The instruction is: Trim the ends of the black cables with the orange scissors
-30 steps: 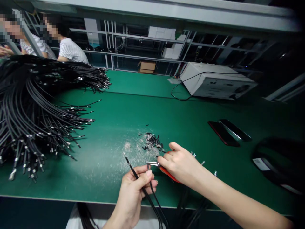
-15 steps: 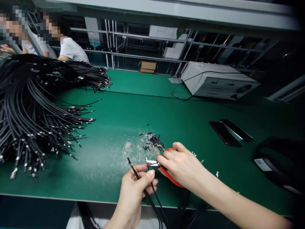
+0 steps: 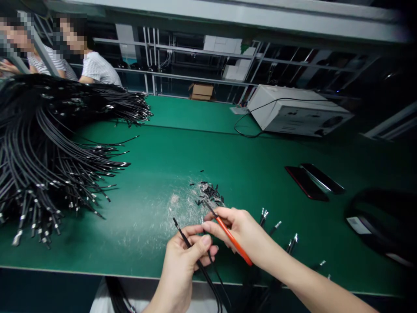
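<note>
My left hand (image 3: 187,256) is closed around thin black cables (image 3: 204,271), near the front edge of the green table. One cable end points up to the left; another stands between thumb and fingers with a pale tip. My right hand (image 3: 239,232) holds orange-handled scissors (image 3: 232,238), their blades turned away and up to the left. Its thumb and fingertips meet the pale cable tip beside my left fingers; whether they pinch it is hard to see. Beyond the hands lies a small heap of cut black sleeve pieces (image 3: 211,191) among pale fibre scraps (image 3: 175,200).
A large bundle of black cables (image 3: 48,143) covers the table's left side. More cable ends (image 3: 291,243) lie by my right forearm. Two phones (image 3: 308,182), a black band-like object (image 3: 374,226) and a white metal box (image 3: 296,108) are to the right. Two people (image 3: 97,67) sit at back left.
My right hand has swung the scissors away from the cable, so the blades now point up toward the scraps. Its fingers have come to the cable tip. My left hand has barely moved.
</note>
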`<state>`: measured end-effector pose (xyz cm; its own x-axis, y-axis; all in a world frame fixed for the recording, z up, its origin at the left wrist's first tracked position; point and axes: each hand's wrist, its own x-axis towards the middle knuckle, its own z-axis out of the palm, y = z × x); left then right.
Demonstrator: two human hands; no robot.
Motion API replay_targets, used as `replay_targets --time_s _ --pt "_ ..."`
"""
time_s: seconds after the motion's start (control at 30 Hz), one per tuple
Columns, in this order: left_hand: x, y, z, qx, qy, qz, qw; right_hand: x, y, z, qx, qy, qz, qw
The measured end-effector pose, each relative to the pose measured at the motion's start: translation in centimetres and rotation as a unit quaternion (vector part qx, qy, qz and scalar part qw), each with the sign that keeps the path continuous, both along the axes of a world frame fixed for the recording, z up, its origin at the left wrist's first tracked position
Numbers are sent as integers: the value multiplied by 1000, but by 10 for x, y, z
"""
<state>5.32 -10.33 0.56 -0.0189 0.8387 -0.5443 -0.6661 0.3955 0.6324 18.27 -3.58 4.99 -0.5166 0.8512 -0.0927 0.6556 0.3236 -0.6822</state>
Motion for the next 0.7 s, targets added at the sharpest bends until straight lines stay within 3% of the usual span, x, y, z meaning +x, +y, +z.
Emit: replay_targets --time_s 0.07,0.13,0.37,0.43,0.53,0.6,0.7 --pt "1 0 -4 22 8 -2 1000 -8 -5 1 -160 91 -26 983" --pt "2 0 -6 37 16 3 999 -14 -8 3 -226 139 -52 963" --pt "-3 -3 1 27 -18 -30 999 -11 -7 1 -187 149 -31 970" --pt "-3 -4 3 16 -32 -38 999 -6 -2 -1 -115 108 -20 987" --pt "-4 -3 3 -5 -38 -41 998 4 5 -4 113 11 -5 994" --pt "-5 -3 3 -15 -39 -40 998 11 7 -6 254 -68 28 964" --pt "-5 -2 4 -28 -42 -40 998 20 6 -10 354 -177 96 913"
